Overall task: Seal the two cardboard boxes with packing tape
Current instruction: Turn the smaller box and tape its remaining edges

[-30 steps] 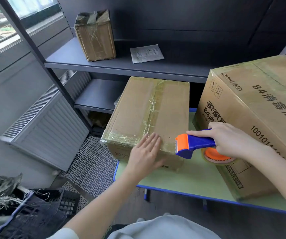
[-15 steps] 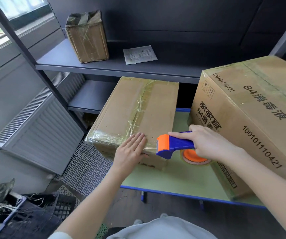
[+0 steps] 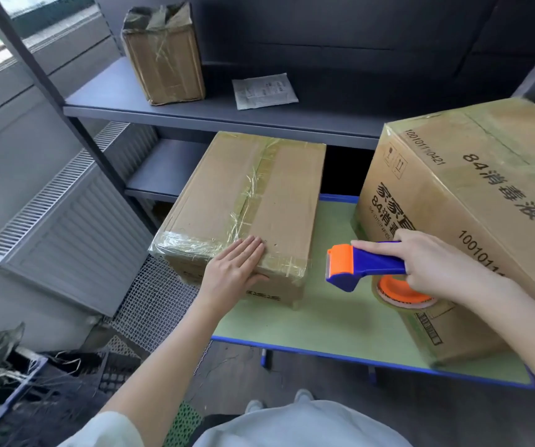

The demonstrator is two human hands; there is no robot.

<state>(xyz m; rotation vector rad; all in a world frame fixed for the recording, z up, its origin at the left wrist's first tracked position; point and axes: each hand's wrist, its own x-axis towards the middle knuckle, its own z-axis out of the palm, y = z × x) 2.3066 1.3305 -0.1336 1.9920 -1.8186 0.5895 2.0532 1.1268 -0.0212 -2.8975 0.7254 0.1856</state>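
Seen from the head, the small box point(image 3: 243, 204) sits at the left end of the tabletop point(image 3: 324, 321), with the big box point(image 3: 472, 201) on the right. The left hand point(image 3: 234, 272) lies flat on the small box, fingers straight. The right hand point(image 3: 424, 266) grips the dispenser point(image 3: 363, 266). The cardboard looks stiff and its tape slick, so I'd hold it down by pressing beside the seam. The big box reads "84消毒液" and a number ending 0421.

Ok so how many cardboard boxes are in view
3: a small box on the upper shelf, a flat box on the green table under the left hand, and a big printed box beside it on the right. Others may be hidden.
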